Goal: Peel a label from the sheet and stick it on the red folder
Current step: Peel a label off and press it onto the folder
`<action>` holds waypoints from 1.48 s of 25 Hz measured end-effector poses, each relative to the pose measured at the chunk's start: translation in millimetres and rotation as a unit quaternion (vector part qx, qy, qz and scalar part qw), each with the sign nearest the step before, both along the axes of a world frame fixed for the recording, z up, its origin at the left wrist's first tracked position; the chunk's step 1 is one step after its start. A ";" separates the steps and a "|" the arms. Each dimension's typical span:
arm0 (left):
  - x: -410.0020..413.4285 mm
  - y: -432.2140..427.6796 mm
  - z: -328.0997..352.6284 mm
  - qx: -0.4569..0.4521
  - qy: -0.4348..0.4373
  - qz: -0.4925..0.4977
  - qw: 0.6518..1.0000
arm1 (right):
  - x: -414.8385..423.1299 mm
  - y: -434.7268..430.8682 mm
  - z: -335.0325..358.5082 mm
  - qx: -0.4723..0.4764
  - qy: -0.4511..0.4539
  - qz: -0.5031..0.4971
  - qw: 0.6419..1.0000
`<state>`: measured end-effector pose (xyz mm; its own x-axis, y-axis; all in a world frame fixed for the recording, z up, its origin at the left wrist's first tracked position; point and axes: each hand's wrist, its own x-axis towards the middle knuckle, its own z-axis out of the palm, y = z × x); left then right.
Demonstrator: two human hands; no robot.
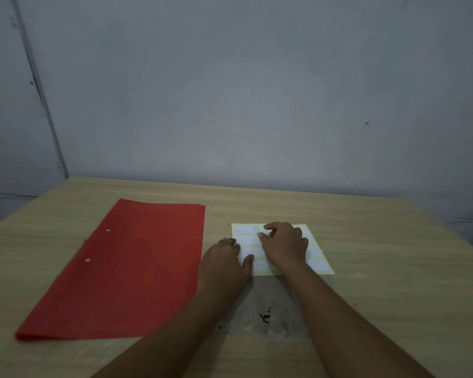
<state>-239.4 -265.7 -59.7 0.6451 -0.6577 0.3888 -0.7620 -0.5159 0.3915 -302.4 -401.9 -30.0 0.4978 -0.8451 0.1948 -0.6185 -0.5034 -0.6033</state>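
Lying closed, red folder [126, 268] long axis running near-left to far-right; both hands' fingers pressing label sheet [316, 261].

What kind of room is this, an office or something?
Probably a plain office or study desk: a light wood-grain table against a bare grey wall, with a red paper folder and a pale yellow label sheet.

The scene is dim and flat, slightly soft throughout; faint shadows lie beneath the forearms, and wide-angle distortion bends the edges.
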 end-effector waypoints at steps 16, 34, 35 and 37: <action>45.4 -8.4 3.3 0.040 -0.033 0.007 0.999 | 31.0 -3.6 -10.0 0.013 -0.024 -0.073 0.997; 72.5 -21.0 5.1 0.158 -0.019 0.011 0.987 | 46.7 -6.0 -7.3 0.024 0.026 -0.113 0.993; 72.7 -21.0 4.7 0.156 -0.021 0.011 0.987 | 48.3 -5.8 -8.2 0.013 0.038 -0.108 0.993; 72.3 -21.3 4.1 0.151 -0.021 0.011 0.988 | 50.5 -5.8 -10.5 -0.008 0.058 -0.094 0.994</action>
<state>-167.1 -287.0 -55.6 0.6478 -0.7341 0.2036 -0.7618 -0.6207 0.1855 -251.9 -407.7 -40.5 0.3510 -0.9227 0.1595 -0.7678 -0.3811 -0.5151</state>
